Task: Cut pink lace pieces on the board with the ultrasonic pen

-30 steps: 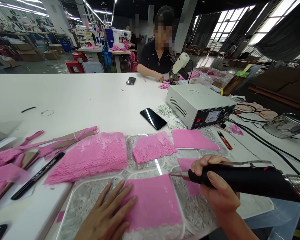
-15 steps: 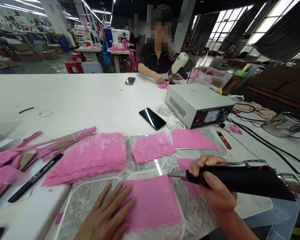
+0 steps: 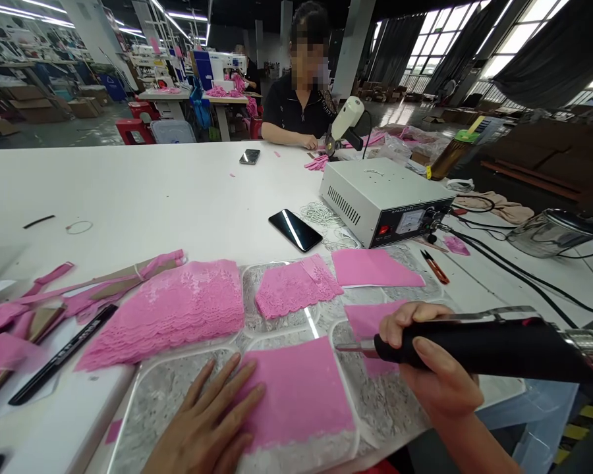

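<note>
My left hand (image 3: 212,415) lies flat with fingers spread over the left edge of a pink fabric piece (image 3: 301,395). The piece rests on a grey marble-patterned mat (image 3: 390,411). In my right hand (image 3: 437,372) is a black corded hand tool (image 3: 494,343), gripped round its handle. Its thin metal tip (image 3: 348,347) points left, just right of the fabric's upper right corner. Another pink piece (image 3: 370,319) lies partly behind the tool and hand. Above are a lace-edged pink piece (image 3: 296,286) and a flat pink piece (image 3: 375,268).
A stack of pink lace (image 3: 178,309) and a black marker (image 3: 62,355) lie left. Further back are a smartphone (image 3: 295,230), a grey control box (image 3: 385,197), orange-handled snips (image 3: 435,266) and black cables (image 3: 518,276). A co-worker (image 3: 299,108) sits across the table.
The tool's tip has drawn slightly right, away from the fabric's corner. My left hand keeps its place on the piece. The whole view has shifted a little.
</note>
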The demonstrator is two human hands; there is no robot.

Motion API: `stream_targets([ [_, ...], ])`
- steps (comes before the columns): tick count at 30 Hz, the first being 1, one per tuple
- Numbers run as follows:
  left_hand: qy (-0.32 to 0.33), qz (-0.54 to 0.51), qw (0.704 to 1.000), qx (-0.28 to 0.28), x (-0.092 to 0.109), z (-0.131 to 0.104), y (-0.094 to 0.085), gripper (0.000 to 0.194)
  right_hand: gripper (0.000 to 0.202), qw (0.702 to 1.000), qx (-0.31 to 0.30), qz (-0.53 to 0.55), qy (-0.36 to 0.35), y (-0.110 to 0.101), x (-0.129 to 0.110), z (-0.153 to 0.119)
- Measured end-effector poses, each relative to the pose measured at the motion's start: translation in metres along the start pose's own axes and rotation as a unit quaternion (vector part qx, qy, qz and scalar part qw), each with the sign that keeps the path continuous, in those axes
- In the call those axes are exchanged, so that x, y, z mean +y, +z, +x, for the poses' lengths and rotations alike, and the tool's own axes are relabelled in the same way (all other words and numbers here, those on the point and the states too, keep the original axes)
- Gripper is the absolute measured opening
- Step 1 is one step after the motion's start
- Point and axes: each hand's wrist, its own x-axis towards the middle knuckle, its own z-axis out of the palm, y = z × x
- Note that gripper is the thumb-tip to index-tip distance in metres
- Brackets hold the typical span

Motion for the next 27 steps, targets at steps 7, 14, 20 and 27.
stream_targets([
  [7, -0.005, -0.003, 1.0, -0.014, 0.001, -0.001, 0.001, 0.04, 0.01, 0.999, -0.009, 0.01, 0.04, -0.007, -0.015, -0.018],
  [14, 0.011, 0.002, 1.0, -0.015, -0.001, -0.002, 0.001, 0.041, 0.011, 0.999, -0.01, 0.014, 0.031, 0.0, -0.01, -0.015],
  [20, -0.006, -0.009, 1.0, -0.016, 0.002, -0.001, 0.001, 0.039, 0.011, 1.0, -0.01, 0.005, 0.025, 0.002, -0.006, -0.012],
  [27, -0.008, -0.015, 1.0, -0.012, 0.002, -0.001, 0.001, 0.039, 0.01, 1.0, -0.015, -0.008, 0.022, 0.003, -0.005, -0.012],
])
